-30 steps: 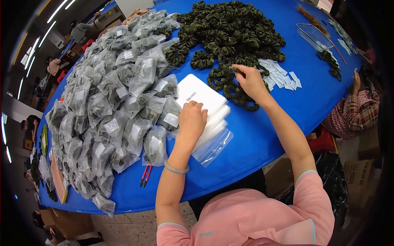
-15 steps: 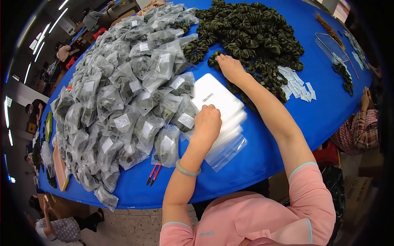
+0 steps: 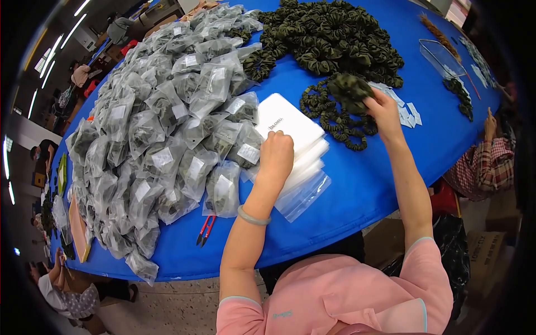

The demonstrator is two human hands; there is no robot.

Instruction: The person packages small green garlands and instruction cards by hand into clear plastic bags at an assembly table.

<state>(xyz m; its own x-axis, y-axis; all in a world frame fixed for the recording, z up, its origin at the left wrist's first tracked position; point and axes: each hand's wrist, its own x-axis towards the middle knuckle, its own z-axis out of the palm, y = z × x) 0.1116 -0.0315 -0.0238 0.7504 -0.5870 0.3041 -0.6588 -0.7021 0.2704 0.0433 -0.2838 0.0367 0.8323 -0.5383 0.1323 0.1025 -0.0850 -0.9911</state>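
Observation:
My left hand (image 3: 277,152) is curled, its fingers down on the left part of a stack of clear plastic bags (image 3: 286,125) with dark print; whether it pinches a bag is hidden. My right hand (image 3: 384,109) grips a dark green scrunchie (image 3: 349,90), blurred by motion, above the table. Beneath it lie several thinner green scrunchies (image 3: 335,124). Behind them rises a big heap of dark green scrunchies (image 3: 340,39). Small white labels (image 3: 412,114) lie just right of my right hand.
Filled, labelled bags (image 3: 162,123) are piled across the left of the blue table (image 3: 346,195). Red-handled snips (image 3: 206,230) lie near the front edge. A wire basket (image 3: 441,58) stands at the right. Other people work around the table, one in a checked sleeve (image 3: 494,164).
My right hand has moved right and toward me from the heap, now with a scrunchie in its grip. My left hand stays at the bag stack. The view has shifted slightly.

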